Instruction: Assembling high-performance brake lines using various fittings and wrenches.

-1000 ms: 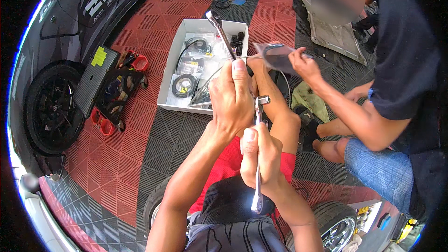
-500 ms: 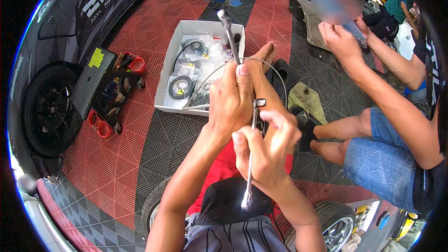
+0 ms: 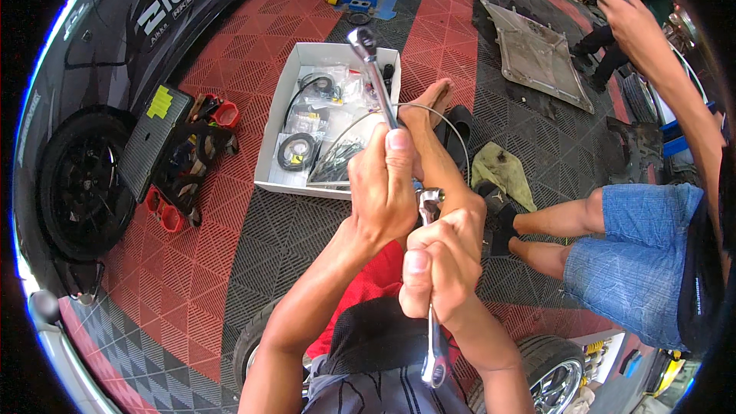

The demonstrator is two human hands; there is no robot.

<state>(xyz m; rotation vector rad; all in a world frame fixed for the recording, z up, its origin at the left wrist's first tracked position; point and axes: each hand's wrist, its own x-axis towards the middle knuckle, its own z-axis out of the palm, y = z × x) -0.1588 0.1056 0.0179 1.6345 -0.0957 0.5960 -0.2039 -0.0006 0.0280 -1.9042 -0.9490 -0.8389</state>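
My left hand (image 3: 383, 188) is closed round a chrome wrench (image 3: 376, 77), thumb pressed along its shank, its ring head pointing up and away. Just below and to the right, my right hand (image 3: 443, 264) grips a second chrome wrench (image 3: 434, 337). One end of that wrench sticks out above my fist beside the left hand, and its ring end hangs below. A thin braided line (image 3: 465, 142) loops out from behind my left hand, arcing over my bare lower leg. What sits between the two hands is mostly hidden.
A white open box (image 3: 280, 123) holds bagged parts and a coiled black hose. At the left lie an open tool case (image 3: 157, 138) and a car wheel (image 3: 84, 176). A co-worker's legs (image 3: 613, 245) are close on the right, near a yellowish cloth (image 3: 502, 172).
My right fingers, loosely raised before, have wrapped round their wrench, whose lower end swung right. Both hands sit slightly lower. The co-worker has shifted right, a hand now at the upper right.
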